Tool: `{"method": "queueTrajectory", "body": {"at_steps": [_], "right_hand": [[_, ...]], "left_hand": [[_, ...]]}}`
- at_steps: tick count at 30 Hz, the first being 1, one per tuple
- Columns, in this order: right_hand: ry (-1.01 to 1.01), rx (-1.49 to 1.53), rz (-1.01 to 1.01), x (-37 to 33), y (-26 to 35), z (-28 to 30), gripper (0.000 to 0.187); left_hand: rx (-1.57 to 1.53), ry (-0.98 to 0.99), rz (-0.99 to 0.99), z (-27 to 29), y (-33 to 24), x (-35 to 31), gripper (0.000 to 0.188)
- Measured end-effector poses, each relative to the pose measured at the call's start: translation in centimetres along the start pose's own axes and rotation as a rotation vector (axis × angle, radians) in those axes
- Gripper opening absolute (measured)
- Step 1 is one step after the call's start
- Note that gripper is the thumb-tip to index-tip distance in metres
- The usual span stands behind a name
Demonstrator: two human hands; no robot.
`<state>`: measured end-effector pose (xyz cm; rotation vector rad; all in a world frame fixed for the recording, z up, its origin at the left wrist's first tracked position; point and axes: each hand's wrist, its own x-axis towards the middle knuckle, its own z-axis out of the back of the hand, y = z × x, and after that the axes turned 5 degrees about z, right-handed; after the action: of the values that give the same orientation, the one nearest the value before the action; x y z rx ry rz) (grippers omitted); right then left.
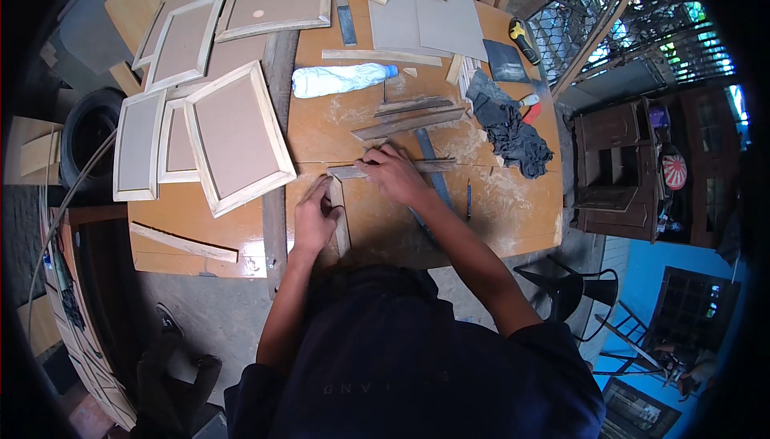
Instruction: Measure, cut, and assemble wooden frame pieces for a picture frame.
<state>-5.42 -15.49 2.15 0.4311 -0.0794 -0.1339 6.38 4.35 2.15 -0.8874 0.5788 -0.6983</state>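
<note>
My left hand (pixel 315 218) is closed on a pale wooden strip (pixel 342 226) that runs toward my body on the orange-brown table. Its fingertips are by the strip's far end. My right hand (pixel 393 174) grips a narrow grey-brown wooden strip (pixel 433 165) lying crosswise. The ends of the two strips meet at a corner between my hands; whether they are joined I cannot tell. Under my right wrist passes a dark flat bar (pixel 437 178), partly hidden by the forearm. Just beyond my right hand lie more weathered wood strips (pixel 413 122).
Several framed panels (pixel 241 138) overlap at the table's left. Behind my hands lies a plastic bottle (pixel 341 79). To the right are a crumpled black cloth (pixel 505 122), a pencil-like stick (pixel 469 200) and a yellow-black tool (pixel 524 41). A black chair (pixel 569 291) stands beyond the table.
</note>
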Motion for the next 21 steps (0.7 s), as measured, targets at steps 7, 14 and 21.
{"method": "queueTrajectory", "body": {"at_steps": [7,14,21], "right_hand": [[0.0,0.0,-0.006,-0.05,-0.08,-0.14,0.042],[-0.019,0.001,0.001,-0.04,-0.02,-0.11,0.04],[-0.018,-0.007,0.009,0.03,-0.13,-0.17,0.041]], "left_hand": [[0.008,-0.005,-0.007,-0.09,0.13,-0.01,0.068],[0.008,0.002,0.011,-0.08,0.09,0.0,0.069],[-0.005,-0.007,0.016,-0.21,0.06,0.15,0.067]]}}
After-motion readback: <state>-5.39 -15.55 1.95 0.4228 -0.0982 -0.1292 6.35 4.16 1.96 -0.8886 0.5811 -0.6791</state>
